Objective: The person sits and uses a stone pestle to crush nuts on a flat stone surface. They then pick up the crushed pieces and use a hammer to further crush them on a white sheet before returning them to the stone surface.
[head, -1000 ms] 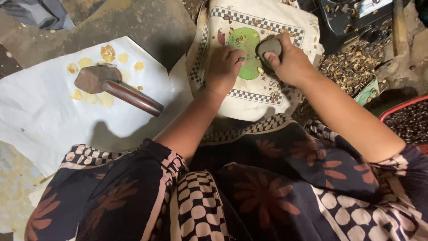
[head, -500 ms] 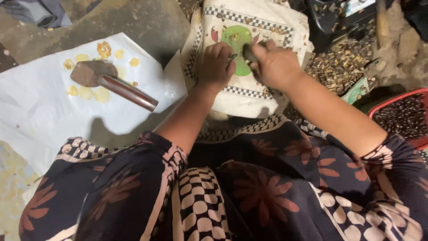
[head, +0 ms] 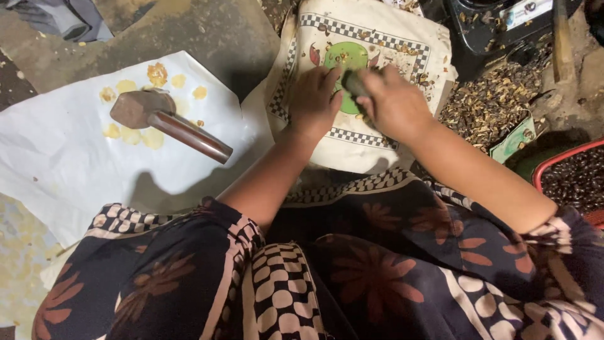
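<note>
Fingers: right hand [head: 396, 104] curled around dark stone [head: 353, 82], upper centre of frame | left hand [head: 313, 101] pressed flat on printed cloth sack [head: 402, 53] | stone looks heavy, hard, smooth; best gripped round its middle.

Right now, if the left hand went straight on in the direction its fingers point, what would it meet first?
Probably the green circle printed on the cream sack, just ahead of the left hand; depth is hard to judge.
</note>
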